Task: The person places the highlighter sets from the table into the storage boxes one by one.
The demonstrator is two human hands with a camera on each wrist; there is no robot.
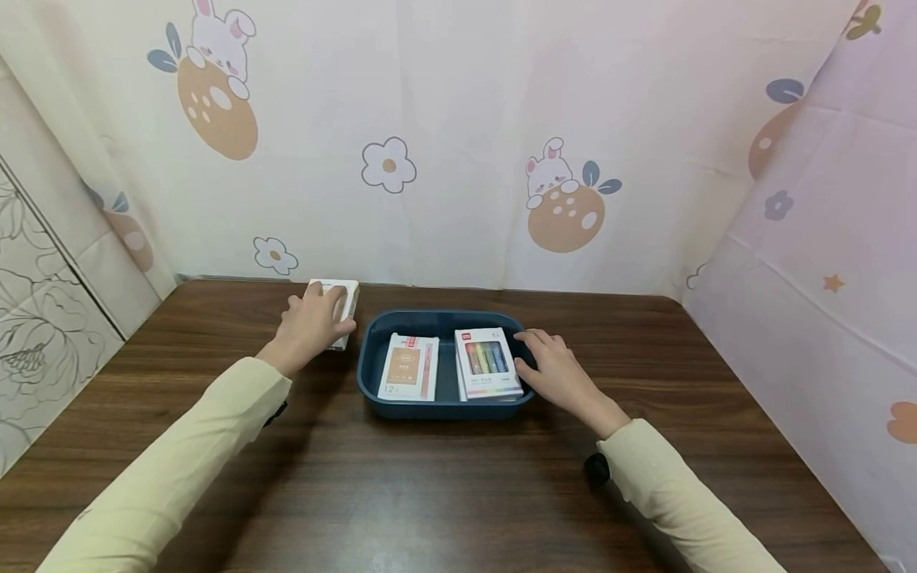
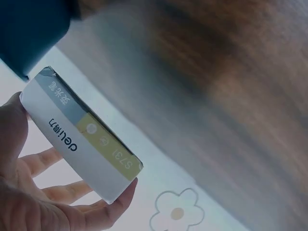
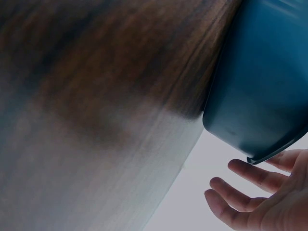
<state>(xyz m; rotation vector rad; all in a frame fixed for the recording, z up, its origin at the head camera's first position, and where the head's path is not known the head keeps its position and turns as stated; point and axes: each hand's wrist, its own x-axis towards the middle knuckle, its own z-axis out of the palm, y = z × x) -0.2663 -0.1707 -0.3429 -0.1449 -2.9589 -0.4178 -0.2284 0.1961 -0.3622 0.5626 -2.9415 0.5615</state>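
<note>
My left hand (image 1: 310,325) grips a white highlighter box (image 1: 349,306) left of the blue bin. In the left wrist view, the thumb is at one end of this highlighter box (image 2: 82,139) and fingers are at the other; its printed side reads deli and S731. At the bin's right end, my right hand (image 1: 557,370) reaches over the rim with spread, slightly bent fingers, close to a white box of coloured pens (image 1: 489,364). The right wrist view has its loose fingers (image 3: 260,175) beside the rim; the thumb is hidden there.
The blue bin (image 1: 444,410) stands on the dark wooden table (image 1: 430,493). Inside, on the left, lies a white and tan box (image 1: 408,368) marked 12. A patterned cloth (image 1: 458,215) hangs behind the table's far edge, with more cloth at the right.
</note>
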